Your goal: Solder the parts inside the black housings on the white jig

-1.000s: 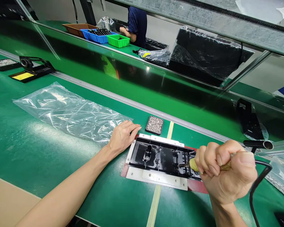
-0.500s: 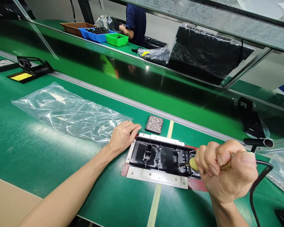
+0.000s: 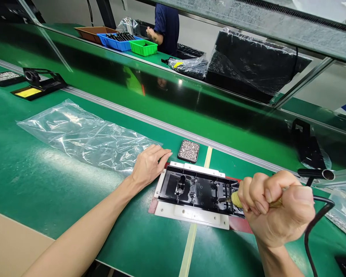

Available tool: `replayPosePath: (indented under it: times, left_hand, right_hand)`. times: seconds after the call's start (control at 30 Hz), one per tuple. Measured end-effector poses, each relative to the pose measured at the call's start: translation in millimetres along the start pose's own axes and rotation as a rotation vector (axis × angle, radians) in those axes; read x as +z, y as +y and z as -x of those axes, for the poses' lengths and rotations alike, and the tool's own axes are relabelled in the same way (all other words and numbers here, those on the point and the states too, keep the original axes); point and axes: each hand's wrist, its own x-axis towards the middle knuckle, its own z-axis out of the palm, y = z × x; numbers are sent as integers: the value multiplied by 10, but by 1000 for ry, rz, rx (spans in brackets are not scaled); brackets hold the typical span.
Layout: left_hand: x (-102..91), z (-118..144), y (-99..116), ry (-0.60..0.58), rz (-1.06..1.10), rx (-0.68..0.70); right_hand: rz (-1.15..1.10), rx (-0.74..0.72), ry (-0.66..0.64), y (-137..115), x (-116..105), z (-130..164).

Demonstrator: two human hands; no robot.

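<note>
A black plastic part [image 3: 198,189] lies in a white fixture [image 3: 190,216] on the green bench. My left hand [image 3: 148,164] rests flat at the fixture's left end, fingers apart, holding nothing. My right hand [image 3: 276,207] is fisted around a yellow-handled soldering iron [image 3: 235,199], whose tip touches the right end of the black part. The iron's black cord [image 3: 315,219] loops off to the right. A small black tray of tiny metal pieces [image 3: 188,151] sits just behind the fixture.
A clear plastic bag [image 3: 83,134] lies to the left. A soldering stand with a yellow sponge [image 3: 36,85] sits far left. Beyond the conveyor belt [image 3: 173,100], another person [image 3: 165,27] works near coloured bins [image 3: 123,41]. Bagged black parts [image 3: 248,67] are at the back right.
</note>
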Motion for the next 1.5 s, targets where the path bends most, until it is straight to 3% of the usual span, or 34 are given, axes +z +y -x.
replayPosePath:
  times: [0.17, 0.3, 0.43, 1.5]
  left_hand:
    - [-108, -48, 187, 59, 224, 13]
    - [-153, -51, 364, -34, 486, 115]
    - [-115, -16, 437, -116, 606, 177]
    - [-55, -6, 436, -141, 469, 230]
  right_hand:
    - [2, -3, 13, 0, 7, 6]
    - [-2, 0, 9, -2, -6, 8]
    - [-2, 18, 2, -5, -29, 1]
    - [-12, -6, -33, 19, -38, 25]
